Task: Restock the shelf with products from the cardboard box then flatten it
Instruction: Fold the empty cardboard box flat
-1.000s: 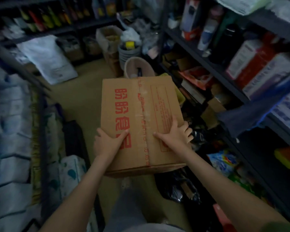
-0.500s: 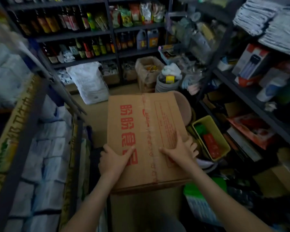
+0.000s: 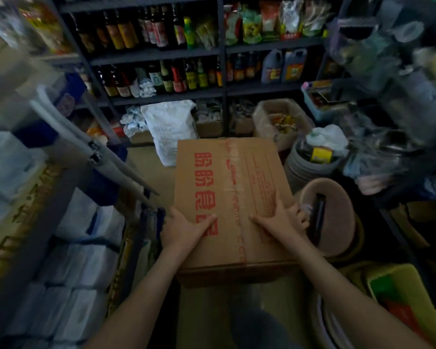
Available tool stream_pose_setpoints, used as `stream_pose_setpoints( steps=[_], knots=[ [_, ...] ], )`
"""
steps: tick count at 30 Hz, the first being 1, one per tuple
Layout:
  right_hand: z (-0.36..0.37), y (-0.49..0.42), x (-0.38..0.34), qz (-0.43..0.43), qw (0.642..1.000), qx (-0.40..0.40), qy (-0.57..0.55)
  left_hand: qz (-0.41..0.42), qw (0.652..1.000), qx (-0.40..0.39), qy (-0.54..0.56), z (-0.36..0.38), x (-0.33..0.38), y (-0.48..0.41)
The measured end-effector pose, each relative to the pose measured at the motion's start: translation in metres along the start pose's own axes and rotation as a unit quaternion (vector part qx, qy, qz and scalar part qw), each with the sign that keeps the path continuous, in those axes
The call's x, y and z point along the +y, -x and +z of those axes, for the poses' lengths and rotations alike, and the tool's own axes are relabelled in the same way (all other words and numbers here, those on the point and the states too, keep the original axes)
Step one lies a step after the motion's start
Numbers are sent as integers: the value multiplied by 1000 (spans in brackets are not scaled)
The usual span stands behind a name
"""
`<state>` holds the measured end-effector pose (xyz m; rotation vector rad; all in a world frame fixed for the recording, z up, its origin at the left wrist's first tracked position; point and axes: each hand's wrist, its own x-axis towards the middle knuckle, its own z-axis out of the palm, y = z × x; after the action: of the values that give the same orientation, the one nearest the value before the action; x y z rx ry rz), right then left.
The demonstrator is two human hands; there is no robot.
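Observation:
A sealed brown cardboard box [image 3: 237, 177] with red printed characters and a taped centre seam is held in front of me above the aisle floor. My left hand [image 3: 184, 230] grips its near left edge, thumb lying on the top face and fingers down the side. My right hand [image 3: 282, 222] holds the near right edge, thumb on top and fingers curled over the side. The dark shelf [image 3: 161, 54] at the back carries rows of bottles and snack bags.
A left rack [image 3: 81, 248] holds white wrapped packs. A white sack [image 3: 171, 129] leans at the back shelf's foot. On the right are an open box of goods [image 3: 280, 119], stacked grey basins [image 3: 312, 167], a pink bucket [image 3: 332, 217] and a yellow-green basket [image 3: 408, 298].
My view has risen and swung from the right-hand shelves toward the back shelf of bottles. The box stays in both hands with the same grip.

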<state>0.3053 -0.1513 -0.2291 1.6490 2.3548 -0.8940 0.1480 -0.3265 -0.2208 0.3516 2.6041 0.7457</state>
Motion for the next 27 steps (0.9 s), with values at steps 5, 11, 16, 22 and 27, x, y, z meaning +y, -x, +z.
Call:
stream_pose_setpoints(
  steps=[5,11,16,22,27],
  knots=[
    [-23,-114,-59,-10,1000,-2,13,-18,1000,3,-13,2,64,-103],
    [-40,-241,-136,-26,999,-30,10,-50,999,9,-14,3,120,-234],
    [-35,-353,-186,10,998,-45,-40,-37,998,2,-59,20,159,-348],
    [-18,-503,-241,45,997,-53,-36,-45,993,-54,-95,50,206,-510],
    [48,-631,-230,107,992,-70,-7,-54,982,-89,-159,136,210,-619]
  ],
)
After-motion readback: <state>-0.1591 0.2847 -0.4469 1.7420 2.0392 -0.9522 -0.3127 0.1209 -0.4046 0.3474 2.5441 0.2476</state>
